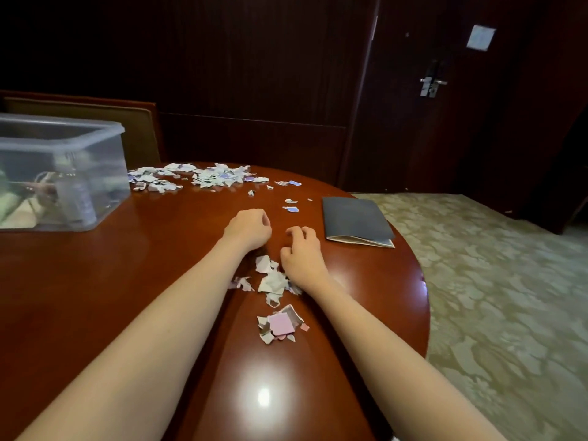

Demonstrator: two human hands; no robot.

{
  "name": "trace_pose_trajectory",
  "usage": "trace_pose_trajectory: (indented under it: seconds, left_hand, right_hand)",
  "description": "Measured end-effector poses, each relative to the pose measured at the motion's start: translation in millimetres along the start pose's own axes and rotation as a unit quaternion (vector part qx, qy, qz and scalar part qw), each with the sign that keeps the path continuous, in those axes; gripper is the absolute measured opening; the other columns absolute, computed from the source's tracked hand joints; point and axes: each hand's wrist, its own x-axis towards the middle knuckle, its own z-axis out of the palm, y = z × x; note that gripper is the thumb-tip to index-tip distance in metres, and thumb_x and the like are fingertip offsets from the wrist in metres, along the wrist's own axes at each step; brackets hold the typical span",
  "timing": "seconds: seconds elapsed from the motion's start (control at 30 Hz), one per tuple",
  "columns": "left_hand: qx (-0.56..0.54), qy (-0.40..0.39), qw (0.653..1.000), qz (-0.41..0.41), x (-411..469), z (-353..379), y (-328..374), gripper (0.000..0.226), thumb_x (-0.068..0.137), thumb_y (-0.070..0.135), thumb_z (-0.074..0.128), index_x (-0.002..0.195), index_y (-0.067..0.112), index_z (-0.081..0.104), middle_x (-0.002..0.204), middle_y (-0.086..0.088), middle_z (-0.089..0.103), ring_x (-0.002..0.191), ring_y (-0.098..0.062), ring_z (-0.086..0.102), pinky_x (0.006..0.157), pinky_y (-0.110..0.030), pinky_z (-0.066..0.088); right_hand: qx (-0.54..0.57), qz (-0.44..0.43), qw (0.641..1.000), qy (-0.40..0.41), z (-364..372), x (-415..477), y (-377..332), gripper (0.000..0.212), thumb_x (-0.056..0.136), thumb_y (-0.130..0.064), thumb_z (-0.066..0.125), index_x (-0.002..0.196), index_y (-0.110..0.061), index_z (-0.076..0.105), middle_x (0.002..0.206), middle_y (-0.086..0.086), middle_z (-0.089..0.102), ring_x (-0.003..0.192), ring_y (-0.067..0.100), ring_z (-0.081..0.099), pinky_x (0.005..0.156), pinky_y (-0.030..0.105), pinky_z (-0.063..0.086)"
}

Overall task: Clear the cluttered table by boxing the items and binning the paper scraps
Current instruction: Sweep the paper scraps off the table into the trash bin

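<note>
left hand (248,229) curled in loose fist; cannot tell if scraps inside. right hand (302,249) half open, fingers bent like rake, tips on table (127,281), nothing visibly held. small scrap heap (272,278) just nearside of hands, between wrists, nearer right. big heap (194,176) far left by box (63,132).

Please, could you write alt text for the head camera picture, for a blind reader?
The left hand and the right hand rest curled on a brown wooden table among torn paper scraps. A clear plastic box stands far left; a dark folder lies to the right.
</note>
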Motion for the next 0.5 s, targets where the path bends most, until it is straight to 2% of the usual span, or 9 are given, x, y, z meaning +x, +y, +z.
trace_pose_trajectory:
  seconds: [0.1, 0.23, 0.4, 0.5]
  left_hand:
    - [0.033, -0.023, 0.999, 0.003, 17.3, 5.4, -22.1, 0.021, 0.094, 0.022, 0.049, 0.113, 0.018, 0.056, 0.122, -0.008, 0.055, 0.11, -0.023, 0.052, 0.084, -0.031, 0.045]
    - [0.076, 0.022, 0.997, -0.012, 46.1, 18.4, -42.3, 0.032, 0.096, 0.03, 0.043, 0.125, 0.018, 0.05, 0.135, -0.011, 0.043, 0.125, -0.028, 0.04, 0.102, -0.038, 0.036]
    - [0.065, 0.046, 0.997, -0.016, 97.2, 31.0, -49.9, 0.042, 0.095, 0.033, 0.043, 0.133, 0.016, 0.041, 0.139, -0.014, 0.039, 0.128, -0.031, 0.037, 0.105, -0.041, 0.032]
    - [0.055, 0.072, 0.996, 0.013, 126.4, 36.1, -52.4, 0.05, 0.094, 0.032, 0.044, 0.139, 0.013, 0.036, 0.147, -0.014, 0.031, 0.134, -0.032, 0.032, 0.109, -0.042, 0.028]
  right_hand:
    - [-0.007, 0.012, 1.0, 0.019, 2.6, 31.3, 2.9, 0.041, 0.098, -0.017, 0.039, 0.139, -0.013, 0.038, 0.151, 0.01, 0.026, 0.14, 0.024, 0.026, 0.115, 0.037, 0.028]
    - [-0.023, 0.041, 0.999, 0.025, 8.5, 78.5, 10.2, 0.044, 0.098, -0.021, 0.038, 0.141, -0.009, 0.035, 0.151, 0.014, 0.025, 0.138, 0.028, 0.03, 0.113, 0.039, 0.031]
    - [-0.101, 0.043, 0.993, 0.034, 21.0, 138.2, 24.2, 0.05, 0.1, -0.029, 0.034, 0.146, -0.01, 0.028, 0.155, 0.016, 0.018, 0.144, 0.03, 0.016, 0.117, 0.04, 0.021]
    - [-0.153, 0.036, 0.987, 0.036, 23.8, 170.3, 32.6, 0.053, 0.1, -0.033, 0.032, 0.148, -0.011, 0.024, 0.157, 0.016, 0.011, 0.146, 0.033, 0.006, 0.118, 0.044, 0.012]
